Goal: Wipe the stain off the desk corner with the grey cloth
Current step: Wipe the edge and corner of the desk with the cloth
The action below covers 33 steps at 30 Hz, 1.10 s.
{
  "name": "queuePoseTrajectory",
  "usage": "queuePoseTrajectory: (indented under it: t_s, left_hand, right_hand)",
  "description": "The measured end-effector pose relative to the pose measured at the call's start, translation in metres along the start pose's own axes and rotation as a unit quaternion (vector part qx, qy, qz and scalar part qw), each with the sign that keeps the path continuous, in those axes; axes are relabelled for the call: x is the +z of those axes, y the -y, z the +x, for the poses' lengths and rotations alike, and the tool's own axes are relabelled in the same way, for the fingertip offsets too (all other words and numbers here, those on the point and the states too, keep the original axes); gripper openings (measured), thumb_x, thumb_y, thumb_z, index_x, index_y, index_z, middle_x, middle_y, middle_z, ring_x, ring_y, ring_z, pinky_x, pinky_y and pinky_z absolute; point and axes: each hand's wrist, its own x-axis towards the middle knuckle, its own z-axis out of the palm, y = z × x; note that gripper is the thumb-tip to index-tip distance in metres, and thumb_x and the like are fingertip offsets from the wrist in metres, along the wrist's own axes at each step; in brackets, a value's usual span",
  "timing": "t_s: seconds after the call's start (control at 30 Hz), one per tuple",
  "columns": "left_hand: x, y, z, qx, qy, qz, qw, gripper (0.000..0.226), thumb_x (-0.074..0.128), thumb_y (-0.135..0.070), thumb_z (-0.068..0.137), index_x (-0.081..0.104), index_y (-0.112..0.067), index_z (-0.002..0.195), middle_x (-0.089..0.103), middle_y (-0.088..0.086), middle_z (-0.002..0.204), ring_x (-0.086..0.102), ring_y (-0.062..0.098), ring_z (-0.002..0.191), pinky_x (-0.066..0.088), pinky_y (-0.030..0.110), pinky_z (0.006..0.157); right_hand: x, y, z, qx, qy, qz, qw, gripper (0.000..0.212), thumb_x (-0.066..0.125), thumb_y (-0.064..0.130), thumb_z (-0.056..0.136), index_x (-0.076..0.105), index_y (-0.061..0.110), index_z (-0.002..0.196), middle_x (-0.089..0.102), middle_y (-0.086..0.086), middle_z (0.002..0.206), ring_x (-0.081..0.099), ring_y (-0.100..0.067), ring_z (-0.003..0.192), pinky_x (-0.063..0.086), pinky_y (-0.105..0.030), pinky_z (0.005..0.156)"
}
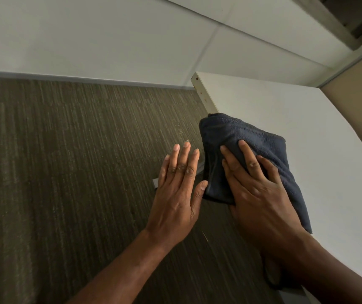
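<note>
A dark grey cloth (261,141) is folded over the left edge of the white desk (285,110). My right hand (261,189) lies flat on top of the cloth, fingers spread and pressing it against the desk top and edge. Part of the cloth hangs down over the desk's side. My left hand (177,187) floats just left of the cloth with its fingers straight and apart, holding nothing; its thumb tip is close to the cloth's hanging part. Small brown spots mark the desk's cream edge band (202,91) beyond the cloth. Any stain under the cloth is hidden.
Brown striped carpet (77,161) fills the left and lower area below the desk. A white wall (110,40) with a pale baseboard runs along the back. A tan partition (359,84) borders the desk on the far right.
</note>
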Motion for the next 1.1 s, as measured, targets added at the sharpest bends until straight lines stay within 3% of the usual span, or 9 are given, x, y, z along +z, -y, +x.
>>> queuePoseTrajectory:
  t_s: [0.23,0.47,0.7,1.1]
  left_hand:
    - [-0.001,0.005,0.009,-0.005,-0.001,-0.007,1.000,0.057,0.032,-0.026,0.112,0.018,-0.008,0.164,0.008,0.010,0.174,0.000,0.026,0.162,0.010,0.046,0.131]
    - [0.001,0.012,0.023,-0.011,-0.013,-0.024,1.000,0.062,0.040,-0.007,0.108,0.013,-0.008,0.164,0.005,0.010,0.175,-0.003,0.026,0.162,0.009,0.047,0.132]
    - [-0.002,0.020,0.039,-0.018,-0.018,-0.034,0.999,0.072,0.046,0.005,0.102,0.012,-0.007,0.164,0.004,0.011,0.175,-0.004,0.027,0.162,0.010,0.050,0.131]
    - [-0.011,0.034,0.078,-0.022,-0.020,-0.051,0.998,0.071,0.042,0.010,0.099,0.016,-0.005,0.163,0.008,0.012,0.174,-0.003,0.027,0.162,0.011,0.052,0.131]
  right_hand:
    - [-0.006,0.000,0.019,0.006,0.029,0.000,1.000,0.076,0.061,0.024,0.090,0.030,0.002,0.155,0.008,-0.011,0.169,0.001,-0.038,0.156,0.027,-0.059,0.118]
    - [-0.007,0.000,0.034,0.002,0.035,0.009,0.999,0.075,0.061,0.021,0.091,0.028,0.003,0.156,0.007,-0.012,0.169,-0.001,-0.039,0.155,0.026,-0.060,0.118]
    - [-0.012,-0.002,0.065,-0.008,0.057,0.008,0.998,0.072,0.043,0.020,0.096,0.013,0.003,0.159,-0.012,-0.011,0.168,-0.020,-0.039,0.153,0.012,-0.058,0.122]
    - [-0.016,-0.004,0.111,-0.010,0.049,0.053,0.997,0.066,0.032,0.016,0.101,0.004,0.006,0.160,-0.019,-0.007,0.168,-0.029,-0.035,0.150,0.002,-0.055,0.124]
